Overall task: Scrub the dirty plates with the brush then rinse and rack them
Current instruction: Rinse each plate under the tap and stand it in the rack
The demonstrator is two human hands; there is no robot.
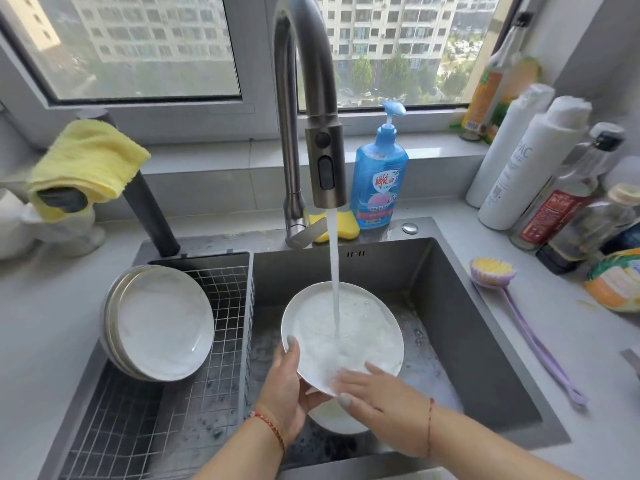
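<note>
A white plate is held tilted over the sink, under the running stream from the faucet. My left hand grips its lower left rim. My right hand lies flat with fingers spread on the plate's wet lower face. Another white dish lies in the sink below my hands, mostly hidden. Several clean plates lean stacked in the wire rack at the left. The purple long-handled brush rests on the counter to the right of the sink.
A blue dish soap bottle and a yellow sponge stand behind the sink. A yellow cloth hangs over a dark tap at the left. Bottles crowd the right counter. Suds lie on the sink floor.
</note>
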